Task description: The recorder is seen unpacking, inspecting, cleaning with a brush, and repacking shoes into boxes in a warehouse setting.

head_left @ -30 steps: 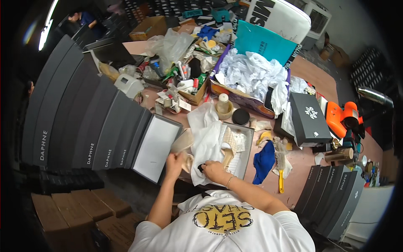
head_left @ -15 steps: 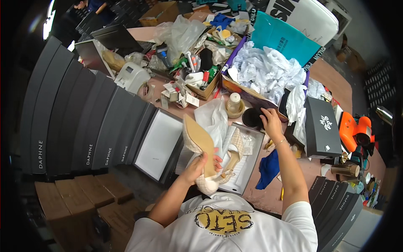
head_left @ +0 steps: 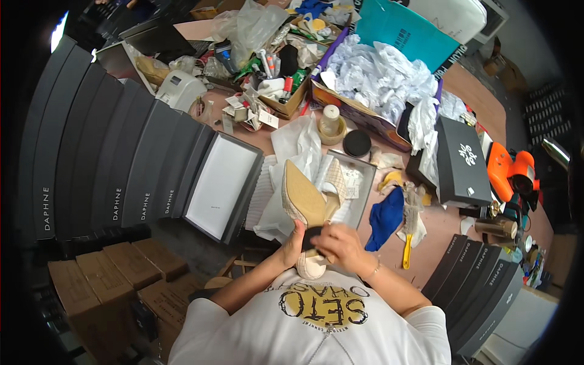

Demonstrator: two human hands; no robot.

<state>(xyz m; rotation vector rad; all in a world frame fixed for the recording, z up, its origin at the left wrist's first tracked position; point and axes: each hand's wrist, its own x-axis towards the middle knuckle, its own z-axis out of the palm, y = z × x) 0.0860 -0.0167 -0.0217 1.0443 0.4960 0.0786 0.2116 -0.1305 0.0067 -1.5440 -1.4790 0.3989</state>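
Note:
Close to my chest, my left hand [head_left: 292, 244] grips a beige checked pointed shoe [head_left: 302, 198], its tan sole turned up and toe pointing away. My right hand [head_left: 342, 246] presses a black pad [head_left: 311, 238] against the shoe near the heel end; the fingers partly hide the pad. Beyond it, the matching shoe [head_left: 335, 180] lies in an open grey shoebox [head_left: 367, 176] with white tissue paper [head_left: 296, 141] beside it. A round black sponge-like disc [head_left: 357, 143] rests just past the box.
Dark shoeboxes [head_left: 97, 146] stand in a row at left, beside an open box lid [head_left: 222, 185]. A yellow-handled brush [head_left: 409, 240] and blue cloth [head_left: 386, 219] lie at right. Farther back are a jar [head_left: 330, 125] and a carton of crumpled white paper [head_left: 383, 79].
My right hand has come back from the round black disc to the shoe, now with a black pad in it. The shoe has shifted slightly right, and the view has tilted down.

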